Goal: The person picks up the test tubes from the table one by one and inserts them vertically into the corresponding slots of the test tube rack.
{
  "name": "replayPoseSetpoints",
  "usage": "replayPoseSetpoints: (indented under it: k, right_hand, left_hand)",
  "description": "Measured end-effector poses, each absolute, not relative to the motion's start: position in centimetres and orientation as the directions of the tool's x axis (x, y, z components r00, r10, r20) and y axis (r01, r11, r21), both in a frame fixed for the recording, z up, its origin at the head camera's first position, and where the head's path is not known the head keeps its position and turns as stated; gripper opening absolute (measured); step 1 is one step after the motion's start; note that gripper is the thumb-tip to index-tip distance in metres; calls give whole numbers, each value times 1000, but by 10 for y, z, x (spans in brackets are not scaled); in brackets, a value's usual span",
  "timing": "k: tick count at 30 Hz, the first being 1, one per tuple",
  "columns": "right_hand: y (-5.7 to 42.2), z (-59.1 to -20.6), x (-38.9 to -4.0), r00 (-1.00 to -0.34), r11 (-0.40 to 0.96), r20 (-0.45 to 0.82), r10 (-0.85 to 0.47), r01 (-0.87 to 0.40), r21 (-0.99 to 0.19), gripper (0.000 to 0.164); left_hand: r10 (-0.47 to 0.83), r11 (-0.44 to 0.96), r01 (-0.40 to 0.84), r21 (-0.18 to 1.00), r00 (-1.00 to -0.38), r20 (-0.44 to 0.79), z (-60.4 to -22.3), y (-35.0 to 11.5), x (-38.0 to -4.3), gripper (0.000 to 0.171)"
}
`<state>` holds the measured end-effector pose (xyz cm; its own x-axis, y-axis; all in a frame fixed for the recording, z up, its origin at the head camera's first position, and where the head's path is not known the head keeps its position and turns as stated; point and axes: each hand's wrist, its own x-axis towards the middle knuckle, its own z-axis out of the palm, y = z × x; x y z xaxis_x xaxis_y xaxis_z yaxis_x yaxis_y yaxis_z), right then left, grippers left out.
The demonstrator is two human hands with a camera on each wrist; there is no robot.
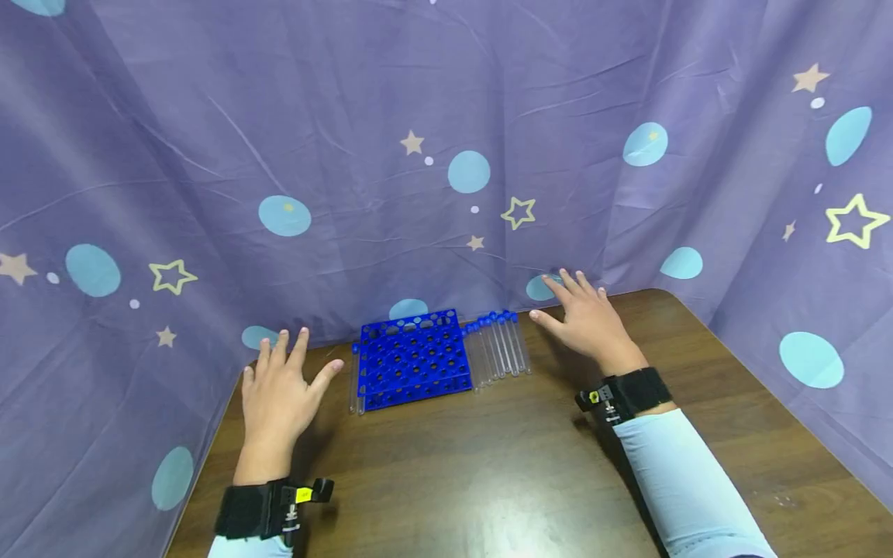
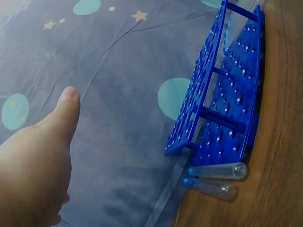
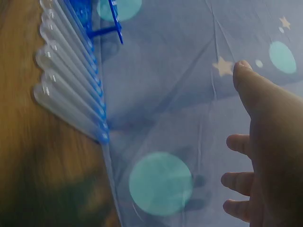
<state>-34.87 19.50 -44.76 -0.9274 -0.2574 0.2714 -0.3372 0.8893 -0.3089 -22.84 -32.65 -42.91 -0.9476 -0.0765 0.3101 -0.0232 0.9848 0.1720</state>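
A blue test tube rack (image 1: 415, 360) stands at the back of the wooden table, its rows of round holes facing up. Several clear test tubes (image 1: 498, 349) with blue caps lie side by side against its right side. Two more capped test tubes (image 2: 218, 170) lie along the rack's left side. My left hand (image 1: 279, 399), fingers spread and holding nothing, is left of the rack and apart from it. To the right of the tubes, my right hand (image 1: 589, 325) is also spread, with nothing in its grasp. Both thumbs point inward toward the rack.
A purple curtain (image 1: 349, 155) with stars and blue dots hangs right behind the table's back edge and along both sides. The brown wooden table (image 1: 474, 473) stretches forward from the rack. Each wrist wears a black strap (image 1: 638, 391) with a small camera.
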Motion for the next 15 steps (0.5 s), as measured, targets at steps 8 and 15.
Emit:
replayPoseSetpoints:
  k: [8,15]
  right_hand:
    - [161,-457,-353,-902,847,293,-317,-409,-339,96]
    - [134,-466,-357,-885,830,294,-360,-448,-332,92]
  left_hand:
    - [-124,965,-44,257,-945,302,-436,-327,-237,92]
    - [-147,925,-44,377,-957,251,-443,-327,-246,90]
